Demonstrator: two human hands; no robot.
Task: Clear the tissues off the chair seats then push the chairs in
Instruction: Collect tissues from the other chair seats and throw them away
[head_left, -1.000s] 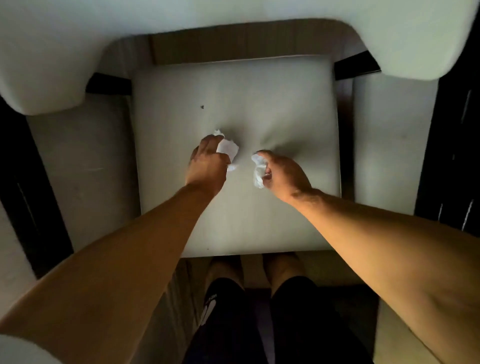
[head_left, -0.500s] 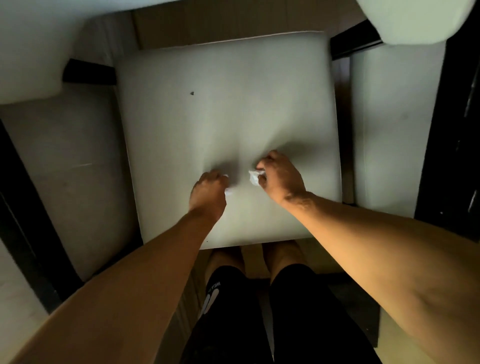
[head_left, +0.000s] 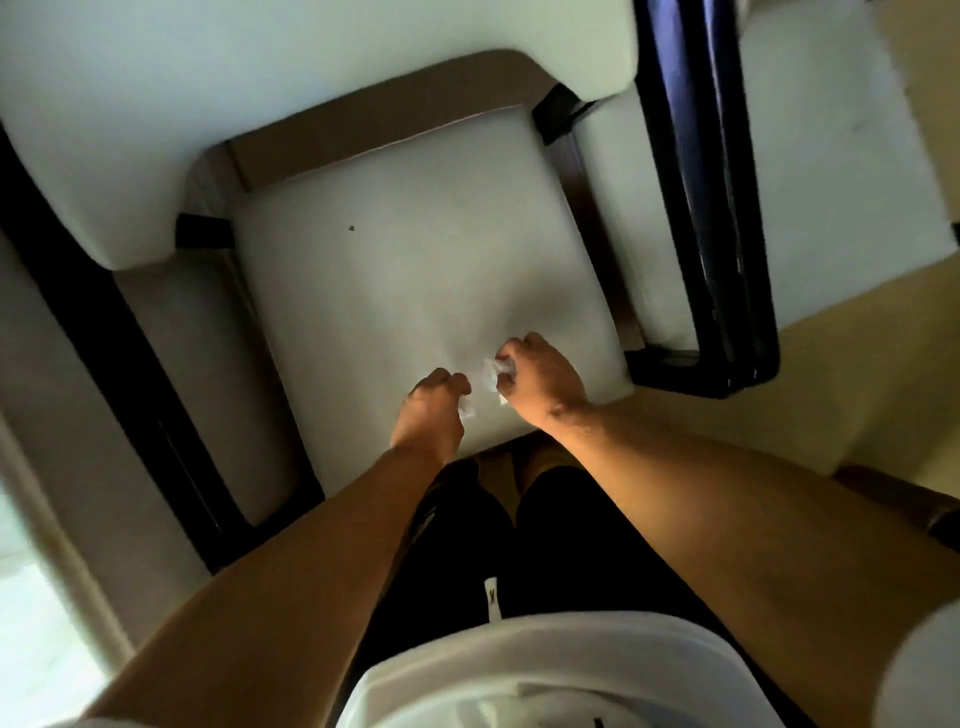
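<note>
Head view: both hands are seen over the near edge of the chair seat (head_left: 415, 270), at about 6 o'clock of the cushion. A crumpled tissue (head_left: 491, 375) is clenched in the right hand (head_left: 540, 382), fingers curled round it, white paper showing at the thumb side. A second tissue scrap (head_left: 466, 409) is held in the left hand (head_left: 434, 413), fingers curled, only a small white bit showing at its 3 o'clock. The wads are balled tight, probably so nothing drops back onto the seat.

No other tissue is seen on the cushion; only a small dark speck (head_left: 351, 228) is left at 10 o'clock of the cushion centre. The chair's 12 o'clock edge is tucked just under the table top (head_left: 260, 104); most of the seat is exposed, so the push-in is judged not yet done. Both hands are occupied, so the tissues likely need dumping first. A white container rim (head_left: 545, 649) is seen at 6 o'clock of frame; its purpose cannot be told.
</note>
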